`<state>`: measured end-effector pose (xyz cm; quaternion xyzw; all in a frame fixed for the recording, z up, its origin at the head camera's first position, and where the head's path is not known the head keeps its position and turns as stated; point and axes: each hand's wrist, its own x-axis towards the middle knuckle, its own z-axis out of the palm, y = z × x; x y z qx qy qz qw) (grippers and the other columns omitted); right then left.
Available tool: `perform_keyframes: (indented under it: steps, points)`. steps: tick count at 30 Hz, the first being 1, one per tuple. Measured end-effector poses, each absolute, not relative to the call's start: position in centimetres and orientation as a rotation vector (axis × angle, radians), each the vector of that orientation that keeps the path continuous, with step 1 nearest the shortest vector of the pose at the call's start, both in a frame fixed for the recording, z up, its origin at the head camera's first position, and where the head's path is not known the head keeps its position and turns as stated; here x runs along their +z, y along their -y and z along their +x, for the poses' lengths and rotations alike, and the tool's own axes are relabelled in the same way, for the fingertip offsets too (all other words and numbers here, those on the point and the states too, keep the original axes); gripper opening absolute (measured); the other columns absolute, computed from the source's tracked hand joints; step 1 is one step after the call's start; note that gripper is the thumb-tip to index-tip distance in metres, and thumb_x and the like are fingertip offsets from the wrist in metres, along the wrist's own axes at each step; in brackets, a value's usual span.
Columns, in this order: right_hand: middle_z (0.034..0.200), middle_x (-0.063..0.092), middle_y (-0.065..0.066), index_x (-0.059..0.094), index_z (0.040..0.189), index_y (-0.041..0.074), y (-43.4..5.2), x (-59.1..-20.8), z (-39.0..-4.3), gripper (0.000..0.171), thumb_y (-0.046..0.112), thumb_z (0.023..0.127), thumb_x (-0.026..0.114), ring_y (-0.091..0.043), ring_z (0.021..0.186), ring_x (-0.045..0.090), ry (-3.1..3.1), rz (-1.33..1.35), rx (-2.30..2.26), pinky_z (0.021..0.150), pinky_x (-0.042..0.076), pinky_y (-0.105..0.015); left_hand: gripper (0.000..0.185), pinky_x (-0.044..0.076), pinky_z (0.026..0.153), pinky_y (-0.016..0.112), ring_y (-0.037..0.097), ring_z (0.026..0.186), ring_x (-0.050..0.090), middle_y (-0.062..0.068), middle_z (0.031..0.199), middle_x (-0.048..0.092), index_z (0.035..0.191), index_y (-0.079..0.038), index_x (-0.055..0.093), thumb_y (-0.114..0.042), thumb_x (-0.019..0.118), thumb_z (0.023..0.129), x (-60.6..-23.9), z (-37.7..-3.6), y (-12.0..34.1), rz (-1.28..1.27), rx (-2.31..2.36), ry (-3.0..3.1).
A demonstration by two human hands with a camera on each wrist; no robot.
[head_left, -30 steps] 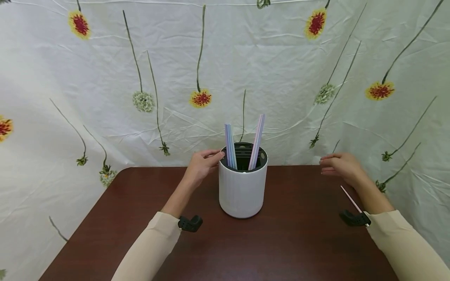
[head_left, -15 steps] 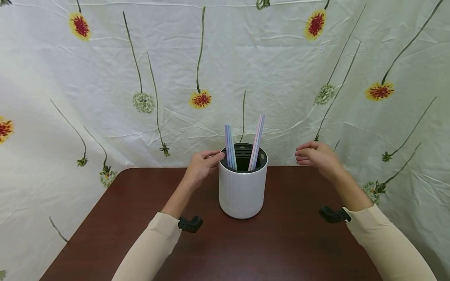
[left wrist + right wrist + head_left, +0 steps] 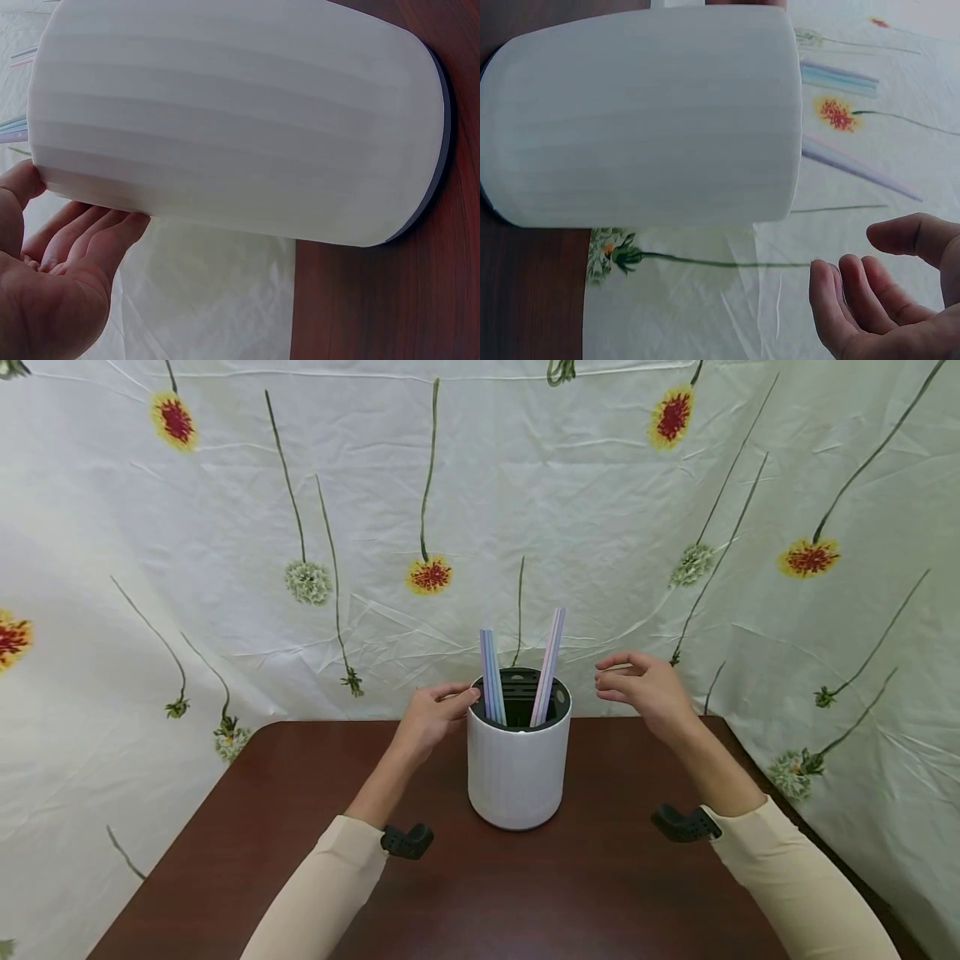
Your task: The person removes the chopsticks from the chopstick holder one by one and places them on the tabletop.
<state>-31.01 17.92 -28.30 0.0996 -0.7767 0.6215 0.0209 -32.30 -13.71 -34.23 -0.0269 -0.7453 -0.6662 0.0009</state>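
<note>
A white cylindrical utensil holder (image 3: 517, 781) stands upright on the table, with a dark slotted insert in its top. Two bundles of pastel drinking straws stand in it, the left bundle (image 3: 492, 675) near my left thumb and the right bundle (image 3: 548, 668) leaning right. My left hand (image 3: 437, 718) holds the holder's left rim. In the left wrist view its thumb touches the rim edge and the fingertips (image 3: 135, 222) touch the side wall. Right of the holder, my right hand (image 3: 645, 689) hovers in the air, loosely bent, thumb and fingers apart, with nothing between them.
The dark brown table (image 3: 600, 893) ends at a back edge just behind the holder. A white cloth (image 3: 360, 510) printed with flowers hangs behind it and along both sides. Each wrist wears a black strap, such as the right strap (image 3: 684, 823).
My right hand has moved left towards the holder. A thin pinkish stick by the right forearm no longer shows. The left hand and the holder have stayed put.
</note>
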Motion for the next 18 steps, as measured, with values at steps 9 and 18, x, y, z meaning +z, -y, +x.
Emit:
perform_keyframes:
  steps: [9,18]
  points:
    - [0.099,0.073,0.000,0.064,0.120,-0.003,-15.6,-28.1,-31.0,0.028,0.008,0.094,0.070,-0.011,0.091,0.073,2.340,0.400,1.969,0.089,0.060,-0.028,0.045,0.051,0.106,0.046,0.028,0.125,0.063,0.018,0.136,0.064,0.134,-0.004,0.065,-0.028,0.072,0.097,-34.3,-32.3,13.7,-0.109,-2.101,2.328]
    - [0.096,0.075,-0.005,0.064,0.122,-0.008,-13.9,-28.5,-31.5,0.031,0.004,0.094,0.070,-0.023,0.096,0.075,2.267,0.407,2.032,0.090,0.060,-0.033,0.045,0.050,0.107,0.047,0.029,0.125,0.063,0.018,0.136,0.064,0.135,-0.004,0.065,-0.028,0.071,0.097,-34.3,-32.3,13.8,-0.093,-2.094,2.337]
